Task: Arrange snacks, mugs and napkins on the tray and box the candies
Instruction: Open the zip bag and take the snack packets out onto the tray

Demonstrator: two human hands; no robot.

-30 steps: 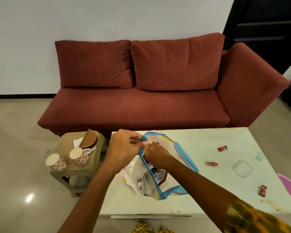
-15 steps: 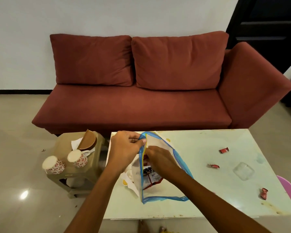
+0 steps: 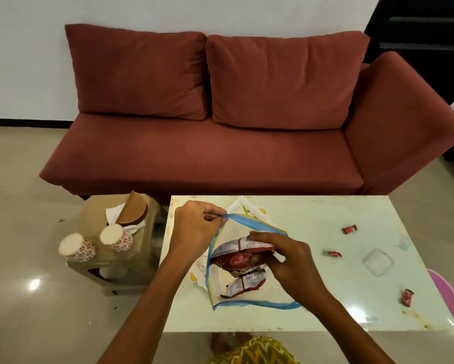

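Note:
A clear zip bag with a blue rim lies on the pale table. My left hand pinches its rim and holds the mouth wide. My right hand grips a red snack packet at the bag's mouth. A second packet lies inside the bag. Three red wrapped candies lie on the table's right half, near a small clear box. Two patterned mugs, white napkins and a brown tray sit on a stool at the left.
A red sofa stands behind the table and stool. A pink round object shows past the table's right edge. Printed paper lies under the bag. Tiled floor surrounds the stool.
My right hand has drawn a red snack packet up out of the bag to its mouth. My left hand keeps its pinch on the rim. The view has tilted slightly.

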